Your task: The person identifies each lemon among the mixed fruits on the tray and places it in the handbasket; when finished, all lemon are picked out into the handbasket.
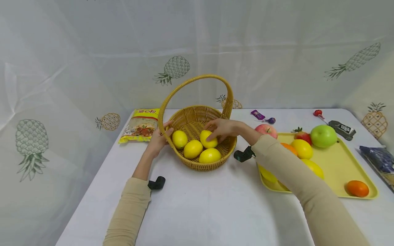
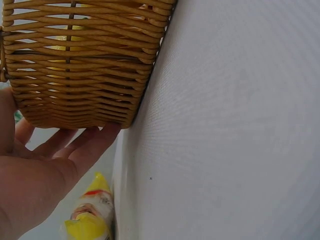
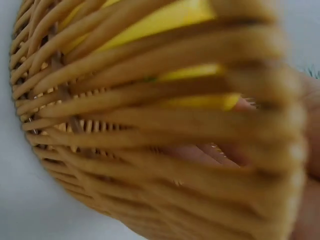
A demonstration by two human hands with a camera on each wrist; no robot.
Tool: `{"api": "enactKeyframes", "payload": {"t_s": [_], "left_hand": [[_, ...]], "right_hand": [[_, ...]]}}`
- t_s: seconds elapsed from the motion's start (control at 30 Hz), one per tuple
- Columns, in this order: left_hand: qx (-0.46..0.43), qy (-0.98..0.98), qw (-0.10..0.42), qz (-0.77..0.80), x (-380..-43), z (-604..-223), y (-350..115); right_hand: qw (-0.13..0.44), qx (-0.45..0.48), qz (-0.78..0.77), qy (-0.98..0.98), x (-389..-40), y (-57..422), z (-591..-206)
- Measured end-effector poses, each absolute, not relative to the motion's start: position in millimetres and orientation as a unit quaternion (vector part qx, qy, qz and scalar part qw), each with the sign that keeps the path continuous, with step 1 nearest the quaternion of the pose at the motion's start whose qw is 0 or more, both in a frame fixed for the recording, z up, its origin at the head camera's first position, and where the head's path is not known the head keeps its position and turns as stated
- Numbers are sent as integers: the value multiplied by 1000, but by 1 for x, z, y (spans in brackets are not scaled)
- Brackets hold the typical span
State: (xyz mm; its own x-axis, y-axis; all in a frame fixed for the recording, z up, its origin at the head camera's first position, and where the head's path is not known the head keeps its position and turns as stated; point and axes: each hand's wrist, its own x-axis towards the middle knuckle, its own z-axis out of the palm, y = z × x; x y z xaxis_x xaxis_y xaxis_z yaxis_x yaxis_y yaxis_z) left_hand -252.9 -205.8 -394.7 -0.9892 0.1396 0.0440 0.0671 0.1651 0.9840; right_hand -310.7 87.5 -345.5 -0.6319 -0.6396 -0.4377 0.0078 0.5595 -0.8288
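A round wicker basket (image 1: 201, 166) with a tall arched handle stands on the white table, several yellow lemons (image 1: 193, 149) inside it. My left hand (image 1: 158, 139) holds the basket at its left side near the foot of the handle. In the left wrist view, the fingers (image 2: 92, 145) lie against the woven outer wall. My right hand (image 1: 221, 129) reaches over the right rim and grips a lemon (image 1: 205, 139) among the others. Through the weave in the right wrist view, yellow fruit (image 3: 195, 87) shows beside the fingers, mostly hidden by the wall.
Behind my left hand lies a bag of pasta (image 1: 140, 126). A yellow tray (image 1: 344, 164) at the right bears mixed fruit, including a green apple (image 1: 323, 136) and an orange fruit (image 1: 357, 188), partly under my right sleeve. Wrapped candies (image 1: 258, 114) and dark packets (image 1: 342, 130) lie around it.
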Motion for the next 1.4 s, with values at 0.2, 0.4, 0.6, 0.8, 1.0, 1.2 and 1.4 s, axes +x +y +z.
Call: {"api": "enactKeyframes", "payload": {"t_s": [0.2, 0.4, 0.6, 0.8, 1.0, 1.2, 1.4], "left_hand": [[65, 762, 30, 643, -253, -398, -206], [62, 764, 31, 642, -254, -398, -205], [60, 767, 32, 638, -253, -396, -205], [62, 767, 31, 638, -254, -397, -206], [65, 769, 27, 635, -255, -397, -205], [61, 771, 27, 633, -254, -395, -207], [62, 772, 27, 632, -254, -395, -207]], "right_hand": [[385, -205, -413, 799, -308, 82, -351], [359, -215, -446, 791, -307, 90, -345], [345, -217, -500, 764, -309, 114, -330], [325, -200, -555, 740, -306, 151, -315], [287, -184, -573, 745, -298, 207, -303], [263, -207, -571, 750, -290, 279, -311], [239, -196, -568, 763, -275, 343, -334]]}}
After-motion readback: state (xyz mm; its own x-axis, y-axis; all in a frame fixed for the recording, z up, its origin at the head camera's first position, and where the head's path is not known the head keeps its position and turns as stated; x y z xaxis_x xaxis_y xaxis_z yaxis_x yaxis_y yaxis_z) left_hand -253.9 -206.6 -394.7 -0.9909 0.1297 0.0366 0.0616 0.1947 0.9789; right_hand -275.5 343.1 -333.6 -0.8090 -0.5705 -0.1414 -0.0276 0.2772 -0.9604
